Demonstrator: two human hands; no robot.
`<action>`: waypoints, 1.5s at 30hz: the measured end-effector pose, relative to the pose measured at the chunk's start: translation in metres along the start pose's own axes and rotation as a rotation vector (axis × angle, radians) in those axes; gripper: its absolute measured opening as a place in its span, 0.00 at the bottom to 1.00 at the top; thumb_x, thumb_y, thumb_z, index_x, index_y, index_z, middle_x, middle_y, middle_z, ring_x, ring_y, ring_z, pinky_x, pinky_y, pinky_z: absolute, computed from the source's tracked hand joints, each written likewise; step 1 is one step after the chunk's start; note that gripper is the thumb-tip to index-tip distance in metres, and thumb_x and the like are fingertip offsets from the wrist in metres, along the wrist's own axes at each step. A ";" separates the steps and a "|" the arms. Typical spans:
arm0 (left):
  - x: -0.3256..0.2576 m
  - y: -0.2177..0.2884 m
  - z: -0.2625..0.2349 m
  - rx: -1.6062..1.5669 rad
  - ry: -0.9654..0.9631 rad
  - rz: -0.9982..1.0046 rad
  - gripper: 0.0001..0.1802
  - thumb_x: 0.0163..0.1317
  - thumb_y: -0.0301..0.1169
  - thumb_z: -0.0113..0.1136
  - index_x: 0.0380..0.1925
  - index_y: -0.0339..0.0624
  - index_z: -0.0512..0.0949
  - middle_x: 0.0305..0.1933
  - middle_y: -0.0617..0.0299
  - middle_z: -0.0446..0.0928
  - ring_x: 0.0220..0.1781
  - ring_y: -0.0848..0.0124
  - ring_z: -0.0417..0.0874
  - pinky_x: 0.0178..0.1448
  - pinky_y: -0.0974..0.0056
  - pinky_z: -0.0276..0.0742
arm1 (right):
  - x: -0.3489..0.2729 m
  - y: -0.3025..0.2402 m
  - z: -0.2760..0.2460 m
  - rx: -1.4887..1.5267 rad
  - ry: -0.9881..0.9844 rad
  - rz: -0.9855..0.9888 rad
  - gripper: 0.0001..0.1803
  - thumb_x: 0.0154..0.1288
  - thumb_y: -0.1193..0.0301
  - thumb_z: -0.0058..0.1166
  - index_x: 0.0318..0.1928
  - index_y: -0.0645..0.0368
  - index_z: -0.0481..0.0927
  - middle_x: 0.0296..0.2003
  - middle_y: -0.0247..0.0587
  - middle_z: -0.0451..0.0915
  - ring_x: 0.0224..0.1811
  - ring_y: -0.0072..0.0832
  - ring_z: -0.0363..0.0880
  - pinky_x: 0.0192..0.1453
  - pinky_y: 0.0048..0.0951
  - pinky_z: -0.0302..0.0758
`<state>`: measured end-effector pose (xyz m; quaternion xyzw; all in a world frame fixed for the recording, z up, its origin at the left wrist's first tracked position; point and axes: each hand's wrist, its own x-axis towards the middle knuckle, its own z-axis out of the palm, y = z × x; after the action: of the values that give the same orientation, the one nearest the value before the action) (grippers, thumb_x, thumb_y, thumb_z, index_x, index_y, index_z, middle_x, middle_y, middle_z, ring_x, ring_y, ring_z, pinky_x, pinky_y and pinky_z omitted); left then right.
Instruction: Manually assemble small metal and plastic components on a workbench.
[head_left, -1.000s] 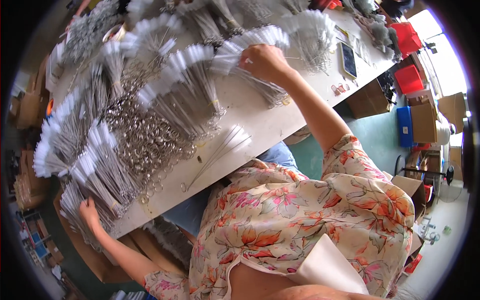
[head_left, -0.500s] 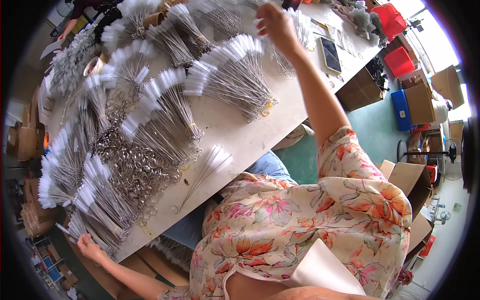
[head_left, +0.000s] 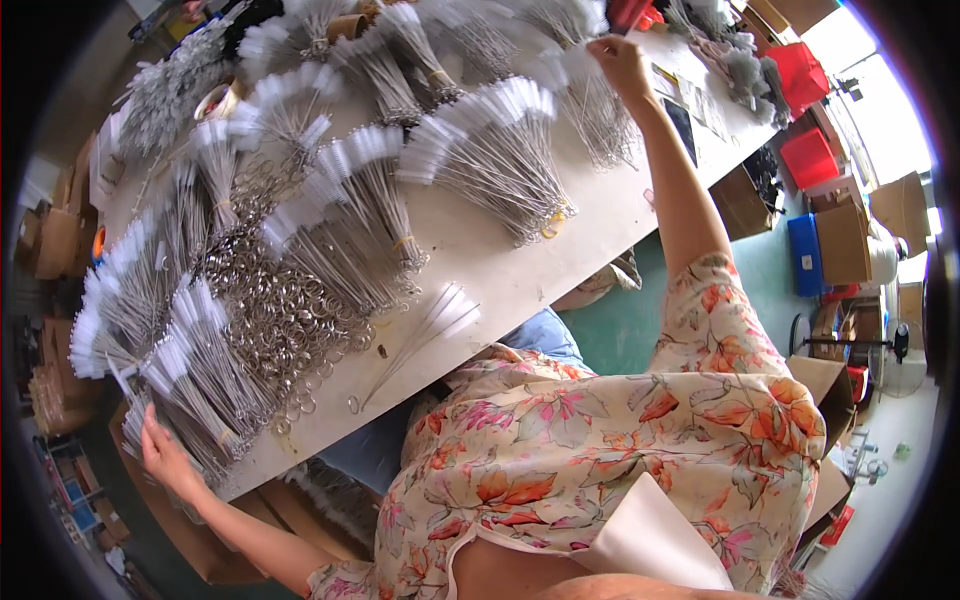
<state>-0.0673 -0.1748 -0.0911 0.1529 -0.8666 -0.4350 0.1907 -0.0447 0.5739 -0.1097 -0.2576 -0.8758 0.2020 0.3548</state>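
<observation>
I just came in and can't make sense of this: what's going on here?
A person's right hand is stretched out near wire-stemmed brushes far across a white table. The left hand is beside more brushes at the table's left end; whether either holds anything is unclear. Metal rings lie heaped among the bundles, with a few loose brushes near the front edge.

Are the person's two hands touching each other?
No, the left hand is beside brushes at the picture's left, while the right hand is far across the table.
</observation>
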 end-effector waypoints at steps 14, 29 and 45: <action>-0.136 0.134 0.143 -0.706 -0.561 0.392 0.13 0.59 0.21 0.54 0.45 0.40 0.75 0.26 0.66 0.71 0.18 0.83 0.69 0.17 0.76 0.59 | -0.217 -0.314 0.025 1.501 -1.271 0.121 0.08 0.68 0.69 0.43 0.42 0.58 0.70 0.40 0.37 0.72 0.43 0.21 0.72 0.46 0.26 0.75; -0.163 0.095 0.134 -0.321 -0.320 1.167 0.17 0.47 0.25 0.65 0.40 0.39 0.77 0.45 0.58 0.69 0.44 0.63 0.74 0.45 0.62 0.74 | -0.245 -0.282 0.034 2.045 -1.230 0.884 0.09 0.68 0.69 0.42 0.41 0.61 0.73 0.28 0.29 0.75 0.26 0.16 0.69 0.33 0.19 0.71; -0.138 0.107 0.095 -0.722 -0.840 0.688 0.21 0.46 0.35 0.68 0.37 0.37 0.72 0.42 0.58 0.73 0.45 0.66 0.73 0.48 0.64 0.69 | -0.234 -0.294 -0.022 0.976 -1.538 -0.135 0.10 0.64 0.67 0.48 0.35 0.62 0.78 0.22 0.30 0.74 0.24 0.14 0.68 0.28 0.18 0.66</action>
<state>-0.0007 0.0122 -0.0840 -0.3900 -0.6663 -0.6356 0.0036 0.0246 0.2081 -0.0585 0.1784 -0.7014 0.6448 -0.2461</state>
